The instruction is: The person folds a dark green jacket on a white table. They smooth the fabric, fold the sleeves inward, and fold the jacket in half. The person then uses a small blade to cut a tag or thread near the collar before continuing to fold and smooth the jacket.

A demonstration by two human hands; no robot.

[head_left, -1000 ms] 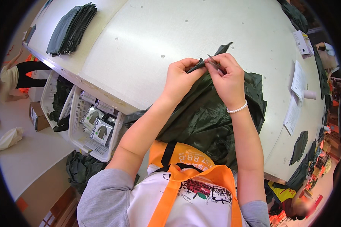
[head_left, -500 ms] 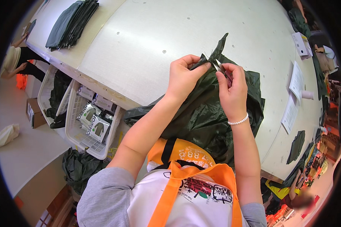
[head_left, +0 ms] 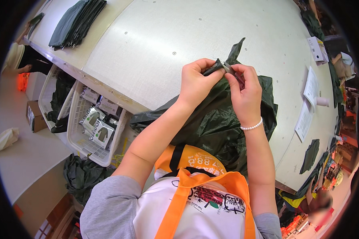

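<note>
A dark green, glossy garment (head_left: 211, 119) of thin fabric lies crumpled over the table edge, one narrow piece of it sticking up past my hands. With thumb and fingers closed, my left hand (head_left: 199, 81) pinches a folded edge of this garment. My right hand (head_left: 245, 89) grips a pair of thread snips (head_left: 228, 68), its metal blades pointing at the fabric beside my left thumb. Blades and fabric meet or nearly meet; whether they touch I cannot tell. My right palm partly hides the snips' handle.
The white table (head_left: 147, 51) bears a stack of folded dark green pieces (head_left: 75, 24) at far left. Along its right side are paper sheets (head_left: 307, 107), a white box (head_left: 317, 51) and a thread spool (head_left: 323, 102). Below the left edge, white baskets (head_left: 103, 157) hold packaged garments (head_left: 97, 127).
The snips' blades have come closer together and nearer to the pinched fabric edge. Both hands have shifted very slightly to the right.
</note>
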